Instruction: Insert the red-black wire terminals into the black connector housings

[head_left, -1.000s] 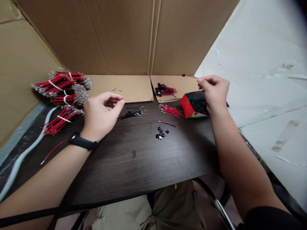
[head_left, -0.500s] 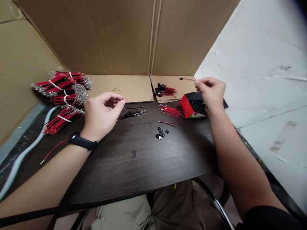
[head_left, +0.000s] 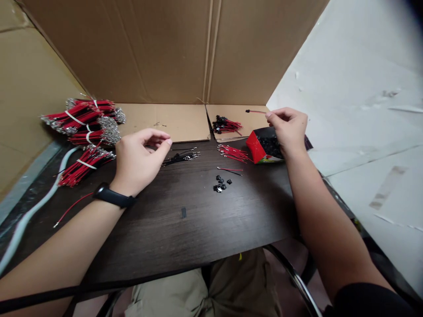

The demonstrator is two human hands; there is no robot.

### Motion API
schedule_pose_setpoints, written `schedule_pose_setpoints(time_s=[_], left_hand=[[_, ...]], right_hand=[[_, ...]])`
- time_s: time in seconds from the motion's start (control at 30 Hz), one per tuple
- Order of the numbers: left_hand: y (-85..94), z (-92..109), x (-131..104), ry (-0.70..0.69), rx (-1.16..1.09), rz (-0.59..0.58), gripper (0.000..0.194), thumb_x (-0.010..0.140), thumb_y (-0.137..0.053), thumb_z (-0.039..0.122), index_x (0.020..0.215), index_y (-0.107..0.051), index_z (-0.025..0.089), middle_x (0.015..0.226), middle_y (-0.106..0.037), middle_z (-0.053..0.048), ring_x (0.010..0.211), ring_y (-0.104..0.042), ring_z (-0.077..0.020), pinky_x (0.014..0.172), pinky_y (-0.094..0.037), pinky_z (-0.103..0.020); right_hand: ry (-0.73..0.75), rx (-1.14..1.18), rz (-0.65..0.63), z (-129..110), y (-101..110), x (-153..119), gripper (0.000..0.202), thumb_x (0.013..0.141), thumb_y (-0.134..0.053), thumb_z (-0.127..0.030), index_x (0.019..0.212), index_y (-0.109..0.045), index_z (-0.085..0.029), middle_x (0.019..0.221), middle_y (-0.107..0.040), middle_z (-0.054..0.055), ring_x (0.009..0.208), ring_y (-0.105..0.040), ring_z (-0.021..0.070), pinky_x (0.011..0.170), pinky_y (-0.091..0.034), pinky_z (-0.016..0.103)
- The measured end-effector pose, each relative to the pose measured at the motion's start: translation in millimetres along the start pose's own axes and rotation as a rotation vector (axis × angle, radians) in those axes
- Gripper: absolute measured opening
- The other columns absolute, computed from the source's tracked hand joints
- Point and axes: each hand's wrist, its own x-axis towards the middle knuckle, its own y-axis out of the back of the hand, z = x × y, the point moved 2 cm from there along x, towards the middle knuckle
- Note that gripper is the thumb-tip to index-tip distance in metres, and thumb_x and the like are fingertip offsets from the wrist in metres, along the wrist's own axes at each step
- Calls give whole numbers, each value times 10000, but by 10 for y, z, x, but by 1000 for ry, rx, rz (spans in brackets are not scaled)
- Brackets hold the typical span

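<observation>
My right hand (head_left: 289, 130) is closed in a pinch on a red connector wire (head_left: 257, 111), raised above the right side of the table. A small black connector housing (head_left: 247, 111) sits on the wire's left end. My left hand (head_left: 142, 158), with a black band on its wrist, hovers with fingers curled and thumb tip against the fingertips; no object shows in it. Black wires with metal terminals (head_left: 181, 157) lie just right of it. Below my right hand stands a red and black box (head_left: 257, 147) of small black parts.
Tied bundles of red and black wires (head_left: 87, 123) are heaped at left. Wires with black connectors (head_left: 226, 125) lie on the cardboard (head_left: 185, 123). Loose red wires (head_left: 233, 153) and several black housings (head_left: 220, 187) lie on the dark table (head_left: 142, 237). Cardboard walls (head_left: 158, 53) rise behind.
The whole view has shifted slightly. Both hands keep the same pose, and the wire stays in my right hand.
</observation>
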Motion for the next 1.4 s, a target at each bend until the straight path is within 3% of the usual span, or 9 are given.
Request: schedule_pose_setpoints(time_s=[0.97,1.4], left_hand=[[-7,-2,4,-7,23,-6,145,854,-743,289,946,-805,194,873,-806,-44,704,-705,-155,638,-541,-263],[9,-53,8,10,14,-27,182,881,-720,339,978,-792,203,911,-803,-44,774,-722,-171,679,-555,-275]], right_hand=[[37,13,-1,43,13,19,68,779,-717,-198,722,-753,-199,663,-672,9,619,-600,164,629,-485,326],[6,54,-7,21,35,-3,60,766,-727,-251,751,-765,-207,683,-701,9,636,-622,172,672,-518,349]])
